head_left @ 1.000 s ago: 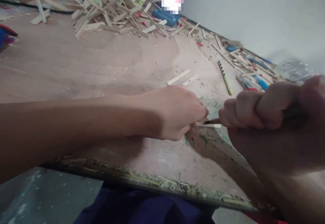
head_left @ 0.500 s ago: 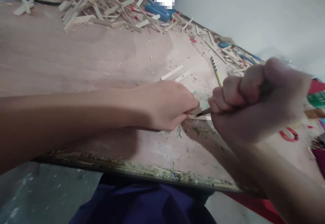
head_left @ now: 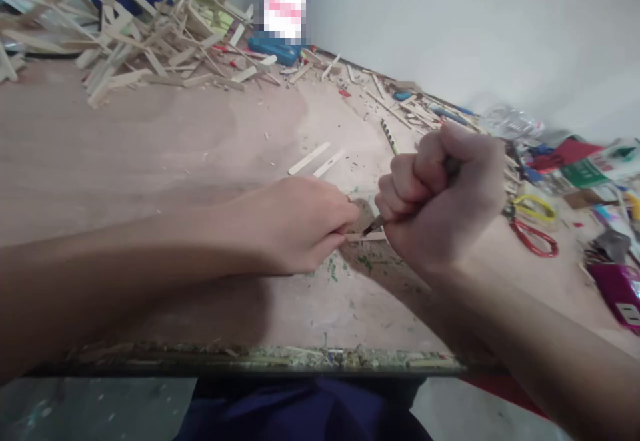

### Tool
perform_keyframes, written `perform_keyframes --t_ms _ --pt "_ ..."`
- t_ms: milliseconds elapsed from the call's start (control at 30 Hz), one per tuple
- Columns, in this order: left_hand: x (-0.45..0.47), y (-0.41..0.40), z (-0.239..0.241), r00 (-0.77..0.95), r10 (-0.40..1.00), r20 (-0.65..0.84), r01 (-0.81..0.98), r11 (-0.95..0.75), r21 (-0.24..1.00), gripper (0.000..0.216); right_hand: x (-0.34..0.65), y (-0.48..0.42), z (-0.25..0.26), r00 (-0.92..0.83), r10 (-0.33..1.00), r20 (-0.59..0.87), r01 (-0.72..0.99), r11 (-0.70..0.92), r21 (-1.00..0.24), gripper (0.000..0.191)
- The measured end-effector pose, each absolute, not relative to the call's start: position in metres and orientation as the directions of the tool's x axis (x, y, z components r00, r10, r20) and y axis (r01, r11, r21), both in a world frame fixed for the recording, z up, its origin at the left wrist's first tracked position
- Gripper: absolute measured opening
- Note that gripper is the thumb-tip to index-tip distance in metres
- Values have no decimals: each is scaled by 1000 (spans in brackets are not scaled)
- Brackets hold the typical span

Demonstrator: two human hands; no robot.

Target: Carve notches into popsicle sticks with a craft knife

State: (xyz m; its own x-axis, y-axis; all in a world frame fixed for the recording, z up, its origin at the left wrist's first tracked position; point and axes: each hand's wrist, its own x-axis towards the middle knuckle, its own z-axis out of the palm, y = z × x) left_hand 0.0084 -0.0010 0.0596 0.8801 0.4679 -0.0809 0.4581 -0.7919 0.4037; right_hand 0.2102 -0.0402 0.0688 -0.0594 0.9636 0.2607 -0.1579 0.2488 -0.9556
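My left hand (head_left: pixel 305 224) is closed on one end of a wooden craft stick (head_left: pixel 367 236), pressing it against the wooden tabletop (head_left: pixel 210 307). My right hand (head_left: pixel 435 194) makes a fist around a slim tool with a dark pointed tip (head_left: pixel 369 229); most of it is hidden in the fist, so its kind cannot be made out. The tip touches the stick close to my left fingers. Beyond my left hand lie a loose craft stick (head_left: pixel 309 159) and another stick with a slot cut in it (head_left: pixel 329 163). A dotted pencil (head_left: pixel 389 137) rests behind my right fist.
A heap of craft sticks (head_left: pixel 150 41) fills the back left, beside a blue object (head_left: pixel 275 49). More sticks and scraps run along the wall. Scissors with red and yellow handles (head_left: pixel 535 237) and a magenta case (head_left: pixel 615 294) lie at right. Debris lines the table's front edge (head_left: pixel 340 358).
The view has shifted, bringing the scissors and magenta case further into sight. My right fist now sits more upright; the tool's tip remains at the stick, which my left hand still holds.
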Motion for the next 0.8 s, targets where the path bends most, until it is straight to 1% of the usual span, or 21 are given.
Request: perform_keyframes --t_ms 67,200,333,467,600,700,800 --pt "8 -1 59 873 480 -85 468 -778 419 26 211 -43 68 -90 960 267 -165 250 -954 58" --pt "10 0 62 861 489 -140 498 -756 424 24 210 -52 69 -118 947 297 -178 274 -945 70" --pt "13 -1 66 857 492 -156 509 -757 409 26 212 -52 70 -163 948 273 -157 248 -956 73" --pt "13 -3 66 856 482 -186 515 -767 384 28 217 -51 75 -179 952 250 -141 226 -964 70" --pt "13 -3 64 865 478 -156 501 -792 350 27 223 -50 79 -204 946 250 -129 227 -965 64" --pt "13 -3 63 863 478 -161 503 -796 336 24 224 -50 77 -180 944 278 -117 260 -959 54" --pt "15 -4 63 862 483 -156 506 -797 330 21 224 -50 76 -147 942 302 -122 286 -950 49"
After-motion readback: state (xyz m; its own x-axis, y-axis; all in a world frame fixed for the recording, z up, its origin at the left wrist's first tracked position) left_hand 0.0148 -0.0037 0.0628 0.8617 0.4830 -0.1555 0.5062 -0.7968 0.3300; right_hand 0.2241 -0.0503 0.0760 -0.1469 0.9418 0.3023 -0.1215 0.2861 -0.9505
